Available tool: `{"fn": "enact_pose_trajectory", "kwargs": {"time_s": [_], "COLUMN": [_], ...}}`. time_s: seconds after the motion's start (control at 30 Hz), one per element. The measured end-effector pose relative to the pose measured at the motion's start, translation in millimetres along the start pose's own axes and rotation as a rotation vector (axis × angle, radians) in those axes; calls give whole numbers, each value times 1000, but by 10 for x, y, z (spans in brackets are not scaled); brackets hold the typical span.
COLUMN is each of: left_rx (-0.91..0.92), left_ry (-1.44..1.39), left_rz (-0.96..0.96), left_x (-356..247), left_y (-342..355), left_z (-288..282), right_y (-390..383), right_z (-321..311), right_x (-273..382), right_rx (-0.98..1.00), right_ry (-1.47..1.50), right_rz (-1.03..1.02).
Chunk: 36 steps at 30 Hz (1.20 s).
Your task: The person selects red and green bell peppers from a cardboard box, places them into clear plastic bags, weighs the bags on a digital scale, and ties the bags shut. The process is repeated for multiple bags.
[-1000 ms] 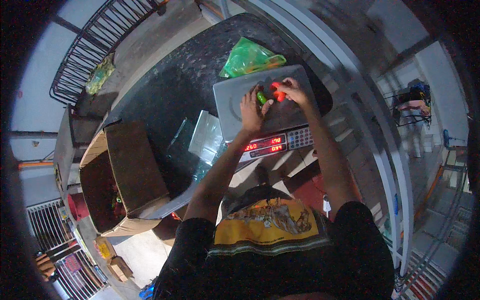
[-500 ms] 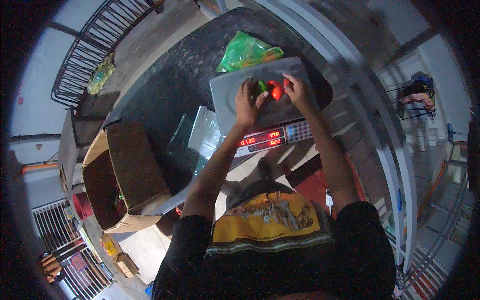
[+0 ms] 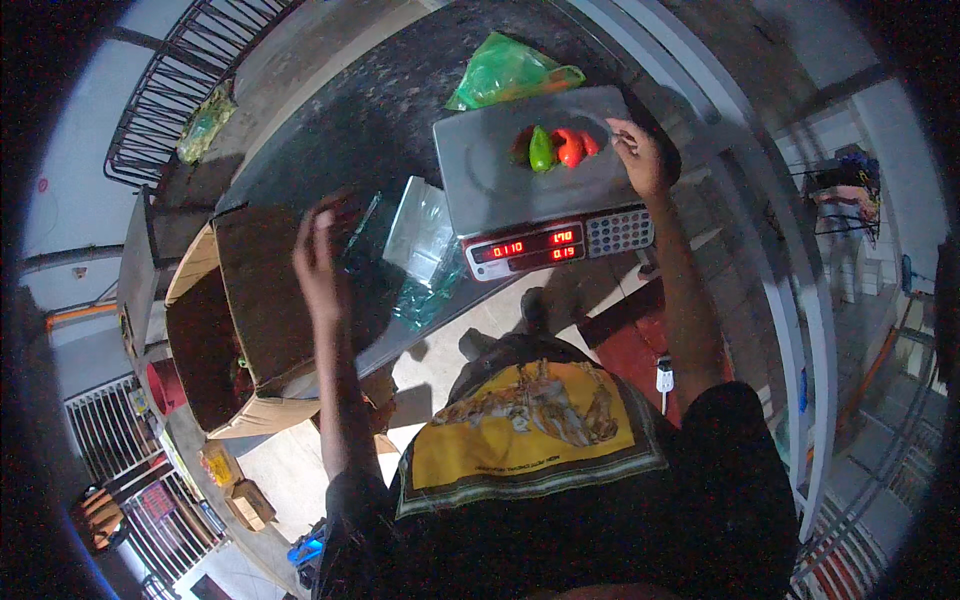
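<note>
A green pepper (image 3: 541, 150) and red peppers (image 3: 570, 149) lie close together on the grey plate of a digital scale (image 3: 480, 190). My right hand (image 3: 643, 160) is at the plate's right edge, just right of the peppers; its fingers are apart and I see nothing in them. Away to the left, my left hand (image 3: 322, 250) hovers over the dark table beside a cardboard box, a little blurred, with loosely spread fingers and nothing visible in them. Clear plastic bags (image 3: 418, 235) lie between that hand and the scale.
The open cardboard box (image 3: 275, 310) stands at the table's left, its inside mostly dark. Behind the scale lies a green plastic bag (image 3: 508, 75). Grey metal rails (image 3: 745, 190) curve along the right side. A white plug (image 3: 665, 377) with a cable hangs near my right arm.
My left hand has left the scale plate and swung left toward the box. The right hand has drawn off the peppers to the plate's edge. The scale's red display reads differently.
</note>
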<state>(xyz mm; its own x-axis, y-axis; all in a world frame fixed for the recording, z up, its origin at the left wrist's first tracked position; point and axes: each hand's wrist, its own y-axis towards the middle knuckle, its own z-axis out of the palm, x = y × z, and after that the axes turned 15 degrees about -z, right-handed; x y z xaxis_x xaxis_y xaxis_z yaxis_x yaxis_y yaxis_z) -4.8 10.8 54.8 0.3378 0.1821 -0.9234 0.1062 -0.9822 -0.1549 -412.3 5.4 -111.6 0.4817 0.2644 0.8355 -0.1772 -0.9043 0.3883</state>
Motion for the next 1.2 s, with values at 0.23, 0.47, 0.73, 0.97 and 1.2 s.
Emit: {"fn": "enact_pose_trajectory", "kwargs": {"time_s": [0.23, 0.47, 0.73, 0.97, 1.2], "left_rx": [-458, -544, -653, -701, -638], "left_ry": [295, 84, 114, -9, -114], "left_rz": [216, 105, 103, 75, 73], "left_x": [75, 421, 844, 1010, 874], "left_y": [-317, -582, -775, -753, -457], "left_z": [-1307, -2043, -2742, -3047, -3432], "right_y": [-57, 52, 94, 171, 216], "right_z": [-130, 70, 188, 357, 171], "right_x": [13, 394, 98, -81, -769], "right_rx": [-7, 176, 136, 271, 260], "right_ry": [-189, -607, -686, -411, -462], "right_rz": [-98, -79, -41, -118, -243]}}
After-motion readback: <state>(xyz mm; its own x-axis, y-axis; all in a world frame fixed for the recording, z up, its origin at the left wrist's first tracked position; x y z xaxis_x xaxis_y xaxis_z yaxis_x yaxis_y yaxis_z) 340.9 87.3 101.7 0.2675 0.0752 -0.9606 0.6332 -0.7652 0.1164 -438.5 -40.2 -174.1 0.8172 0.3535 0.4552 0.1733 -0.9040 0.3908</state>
